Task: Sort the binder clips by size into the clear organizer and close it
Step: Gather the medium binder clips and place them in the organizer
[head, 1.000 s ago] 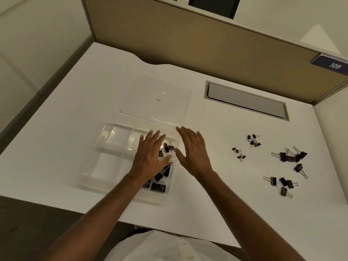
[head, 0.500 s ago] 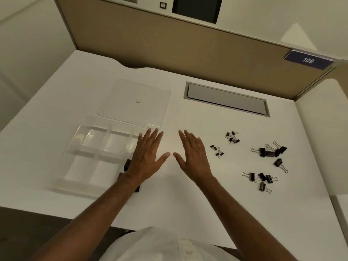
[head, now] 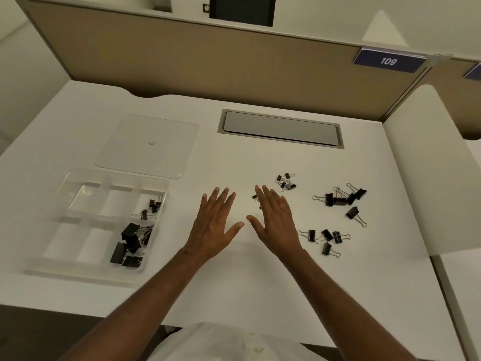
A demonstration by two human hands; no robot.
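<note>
Hands (head: 217,225) — flat, fingers spread

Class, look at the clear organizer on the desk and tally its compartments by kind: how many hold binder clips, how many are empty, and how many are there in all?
Compartments of the clear plastic organizer tray holding black metal binder clips: 2
Empty compartments: 4
Total: 6
</note>
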